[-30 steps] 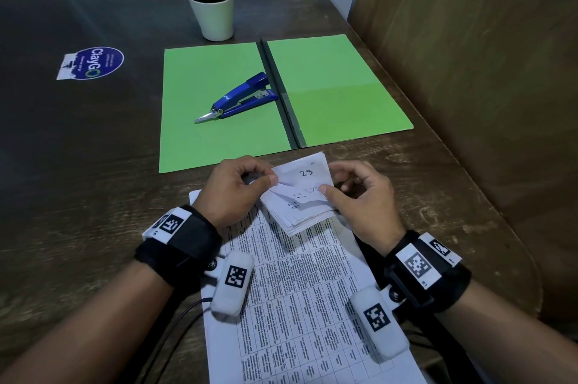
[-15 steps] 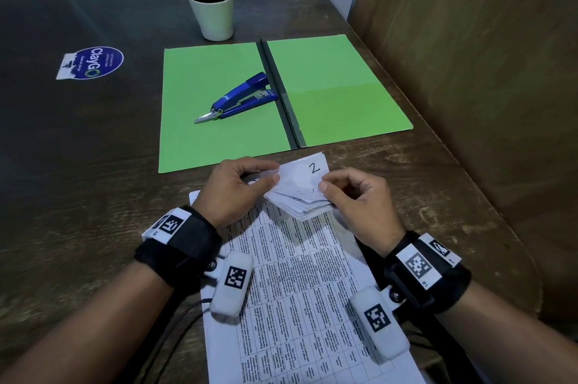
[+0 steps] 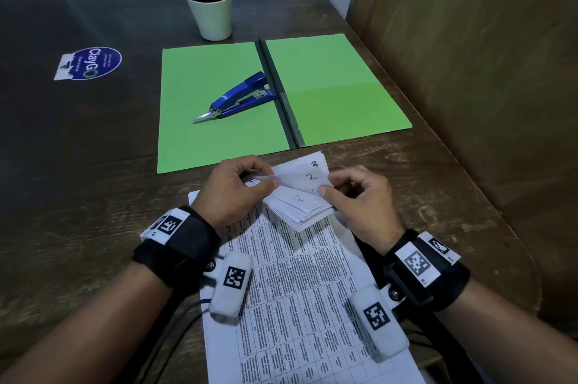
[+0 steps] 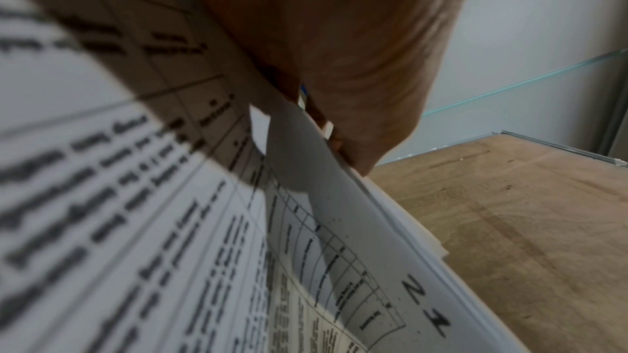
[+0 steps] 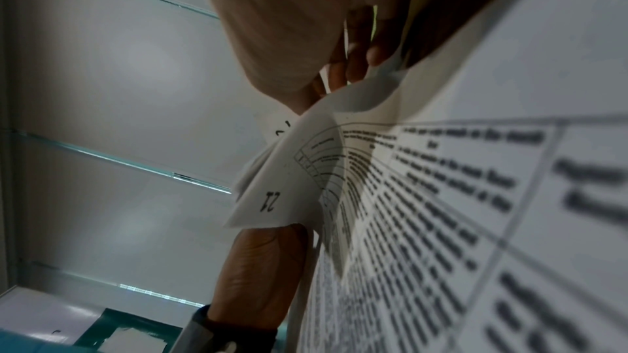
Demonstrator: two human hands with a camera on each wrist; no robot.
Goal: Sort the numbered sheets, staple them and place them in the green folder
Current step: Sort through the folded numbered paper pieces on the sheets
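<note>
Sorting step, mid-shuffle, judged from the fanned corners. Landmark is the printed sheet (image 3: 300,289) lying flat on the table (image 3: 78,180) nearest the person. At its far end, the left hand (image 3: 233,188) and right hand (image 3: 359,199) both pinch the small stack of numbered sheets (image 3: 300,196), left grip clamped on the stack's left edge with thumb on top, right grip clamped on the right edge, stack directly between the two grips and held just above the printed sheet. Corners marked 2 and 3 show on top; the wrist views show another marked 21. To do it well: keep corners fanned so each number reads, slide one sheet at a time, don't crease, square edges before stapling. Beyond the printed sheet, the green folder (image 3: 337,89) lies open, untouched, with the blue stapler (image 3: 240,95) on its left leaf. Farther still, a potted plant (image 3: 209,8).
</note>
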